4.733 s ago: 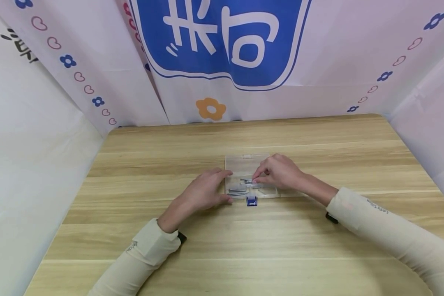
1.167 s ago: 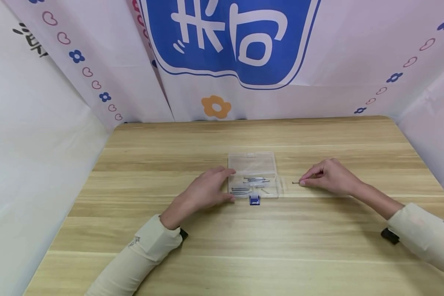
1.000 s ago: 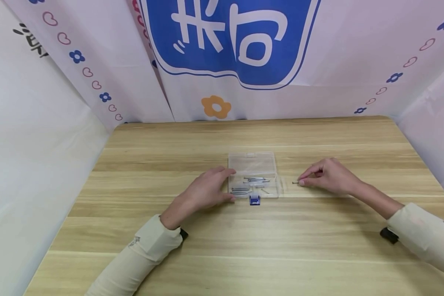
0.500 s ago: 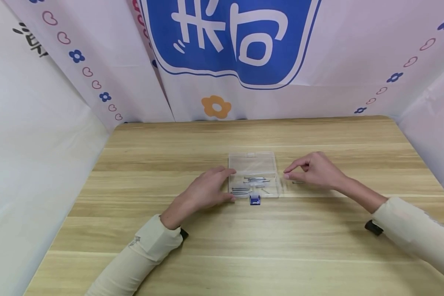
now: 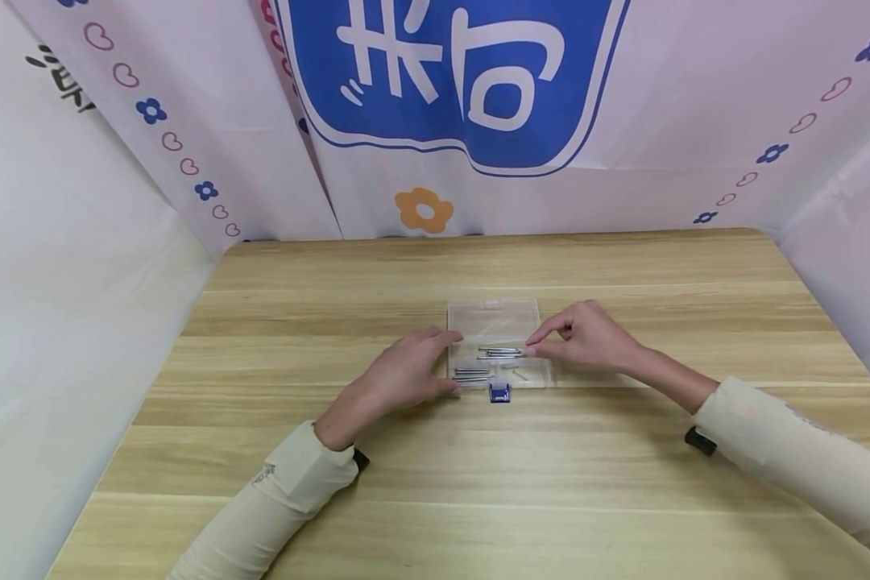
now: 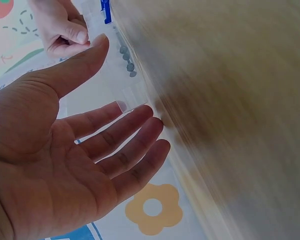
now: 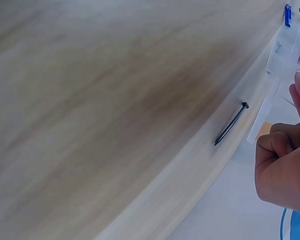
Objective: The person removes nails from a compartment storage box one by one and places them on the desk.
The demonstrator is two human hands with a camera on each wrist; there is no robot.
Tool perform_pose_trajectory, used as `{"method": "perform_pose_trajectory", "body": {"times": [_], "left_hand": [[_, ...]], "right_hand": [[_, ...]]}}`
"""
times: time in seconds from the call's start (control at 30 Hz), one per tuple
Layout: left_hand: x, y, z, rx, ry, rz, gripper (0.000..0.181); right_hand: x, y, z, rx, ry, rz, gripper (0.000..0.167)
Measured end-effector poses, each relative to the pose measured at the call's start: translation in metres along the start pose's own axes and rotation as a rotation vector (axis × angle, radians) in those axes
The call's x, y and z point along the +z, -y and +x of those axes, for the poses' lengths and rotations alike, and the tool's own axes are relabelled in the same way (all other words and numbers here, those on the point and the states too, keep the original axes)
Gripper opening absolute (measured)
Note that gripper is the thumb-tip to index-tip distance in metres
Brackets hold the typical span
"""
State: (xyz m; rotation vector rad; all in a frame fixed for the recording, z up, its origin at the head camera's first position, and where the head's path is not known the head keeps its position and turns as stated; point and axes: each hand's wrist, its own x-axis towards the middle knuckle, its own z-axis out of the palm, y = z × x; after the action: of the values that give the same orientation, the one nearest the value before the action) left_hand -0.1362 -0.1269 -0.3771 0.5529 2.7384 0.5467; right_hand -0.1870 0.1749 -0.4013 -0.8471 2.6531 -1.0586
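Observation:
A clear plastic box [image 5: 489, 318] lies open mid-table, its lid flat behind it and a blue latch [image 5: 499, 393] at the front. Several long nails [image 5: 499, 353] lie in the rear part; more nails [image 5: 471, 375] sit front left. At front right is a small nail [image 5: 519, 375]. My left hand [image 5: 406, 374] spreads thumb and fingers along the box's left side. My right hand [image 5: 586, 338] has thumb and forefinger tips at the right ends of the rear nails; whether they pinch one is unclear. In the right wrist view a single nail [image 7: 231, 124] lies on the table.
The wooden table [image 5: 435, 483] has a light wood grain. Behind it hangs a white cloth [image 5: 623, 193] with a blue panel and an orange flower. White cloth also flanks both sides of the table.
My right hand put a nail down on the table right of the box, let go, and moved left to the rear nails. My left hand stays at the box's side.

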Motion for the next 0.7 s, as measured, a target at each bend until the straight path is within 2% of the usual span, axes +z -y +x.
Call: {"method": "perform_pose_trajectory", "body": {"times": [0.53, 0.7], "left_hand": [[0.0, 0.0, 0.001, -0.005, 0.002, 0.006, 0.078], [-0.001, -0.001, 0.001, -0.002, 0.004, 0.008, 0.078]], "right_hand": [[0.012, 0.006, 0.016, -0.025, 0.028, 0.011, 0.005], [0.016, 0.007, 0.019, -0.009, 0.037, 0.014, 0.007]]}}
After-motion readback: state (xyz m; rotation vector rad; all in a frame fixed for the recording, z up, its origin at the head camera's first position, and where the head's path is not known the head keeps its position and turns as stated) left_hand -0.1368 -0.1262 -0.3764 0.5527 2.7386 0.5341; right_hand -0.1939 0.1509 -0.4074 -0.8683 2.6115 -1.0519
